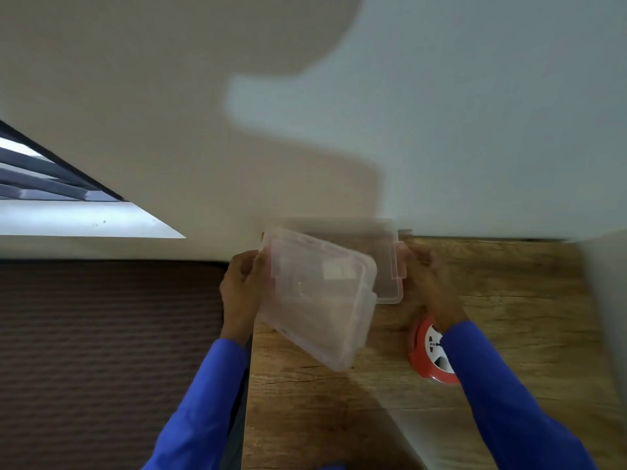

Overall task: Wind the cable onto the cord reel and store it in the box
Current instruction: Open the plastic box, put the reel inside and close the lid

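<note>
Midway over a wooden worktop [509, 300], a person in blue sleeves [210, 395] held the two halves of a clear plastic storage box apart. The left hand [241, 290] gripped the box [319, 300] at its upper left corner, thumb and fingers clamped on the rim, so that the container hung tilted above the worktop's left edge with its lower corner pointing toward the person. The right hand [429, 269] held the lid [386, 266] by its right side, near the pink-tinted latch; motion blur softened the fingers there, but they appeared closed on the lid's edge. The lid sat behind and partly under the box, close to the worktop's far edge where it met a pale wall [475, 130].

On the worktop, just below the right wrist and partly covered by the right sleeve, lay the cord reel [429, 351], a round red-orange housing with a white socket face turned up. It rested flat on the wood, apart from the box and nearer the worktop's middle than its right edge. Whether the cable was fully wound could not be told; no loose length showed.

Left of the worktop stretched a dark ribbed surface [101, 334], and beyond it a window [51, 198] with dark bars.
</note>
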A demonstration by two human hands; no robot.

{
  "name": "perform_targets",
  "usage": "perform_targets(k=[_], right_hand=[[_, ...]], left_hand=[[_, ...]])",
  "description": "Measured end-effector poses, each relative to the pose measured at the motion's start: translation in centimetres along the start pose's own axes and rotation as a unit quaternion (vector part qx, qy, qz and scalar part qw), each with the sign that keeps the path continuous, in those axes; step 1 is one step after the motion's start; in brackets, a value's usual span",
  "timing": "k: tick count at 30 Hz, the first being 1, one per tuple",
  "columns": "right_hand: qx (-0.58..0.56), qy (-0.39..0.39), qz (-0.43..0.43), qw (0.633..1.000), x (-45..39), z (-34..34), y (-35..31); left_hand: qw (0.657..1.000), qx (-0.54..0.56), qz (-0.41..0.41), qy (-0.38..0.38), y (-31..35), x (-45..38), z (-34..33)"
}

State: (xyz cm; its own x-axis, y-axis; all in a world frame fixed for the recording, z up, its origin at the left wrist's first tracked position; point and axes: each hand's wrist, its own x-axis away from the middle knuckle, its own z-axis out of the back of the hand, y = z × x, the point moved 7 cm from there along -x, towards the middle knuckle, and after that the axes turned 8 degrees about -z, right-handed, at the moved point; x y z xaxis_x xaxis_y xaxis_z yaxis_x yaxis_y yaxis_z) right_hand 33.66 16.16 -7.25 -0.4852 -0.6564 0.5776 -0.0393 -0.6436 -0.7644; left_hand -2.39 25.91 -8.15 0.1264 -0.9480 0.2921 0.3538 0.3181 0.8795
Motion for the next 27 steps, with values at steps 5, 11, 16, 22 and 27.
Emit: perform_targets(k=[5, 11, 16, 22, 27], right_hand=[[0.253, 0.11, 0.017, 0.961, 2.0, 6.4, 4.9], [0.282, 0.038, -0.148, 0.947, 5.1, 9.9, 11.1], [0.299, -0.04, -0.144, 0.942, 7.2, 11.2, 9.4], [0.303, -0.053, -0.028, 0.951, 11.7, 11.3, 1.5], [0.094, -0.07, 0.051, 0.992, 12.7, 7.4, -5.9]], left_hand=[[0.998, -0.059, -0.003, -0.036, -1.2, -0.1, 2.6], [0.993, 0.094, 0.027, -0.068, -3.4, 1.7, 4.7], [0.971, 0.199, 0.107, -0.083, -5.7, 3.6, 4.5], [0.902, 0.384, 0.189, -0.059, -6.1, 6.1, 4.2], [0.849, 0.471, 0.234, -0.053, -5.4, 7.7, 2.5]])
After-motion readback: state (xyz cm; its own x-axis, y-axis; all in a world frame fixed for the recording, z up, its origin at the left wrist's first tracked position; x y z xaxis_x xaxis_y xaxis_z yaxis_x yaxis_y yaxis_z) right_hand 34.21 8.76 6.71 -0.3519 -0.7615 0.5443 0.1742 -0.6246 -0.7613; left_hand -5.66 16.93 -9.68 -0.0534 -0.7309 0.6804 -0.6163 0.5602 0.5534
